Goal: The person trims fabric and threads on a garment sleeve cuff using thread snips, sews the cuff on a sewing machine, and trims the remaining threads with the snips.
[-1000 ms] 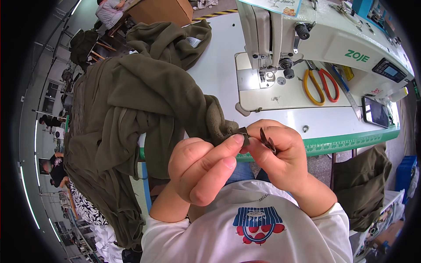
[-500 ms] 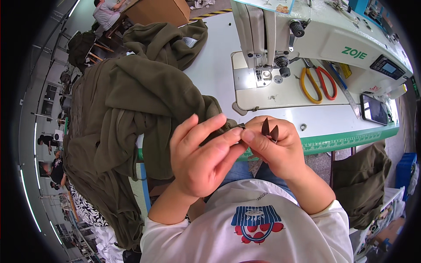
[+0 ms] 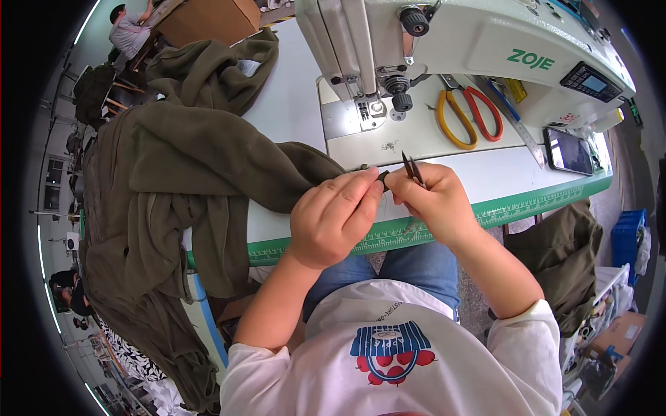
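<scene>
A long piece of olive-green fabric garment runs over the table's left side, its narrow end reaching my hands. My left hand is closed, palm down, over that end at the table's front edge. Right beside it, my right hand is closed around small thread snips, whose dark pointed blades stick up past the fingers. Its thumb and forefinger also pinch a small dark tip of the fabric between both hands. The snips' handle is hidden in the palm.
Beyond my hands stands a white sewing machine. Scissors with yellow and red handles, a metal ruler and a phone lie to the right. Green measuring tape edges the table. A person sits far left near a cardboard box.
My left hand's raised fingers have come down and closed over the fabric end. The snips have turned, their blades closer together in view. The whole view has shifted, with the machine now farther left.
</scene>
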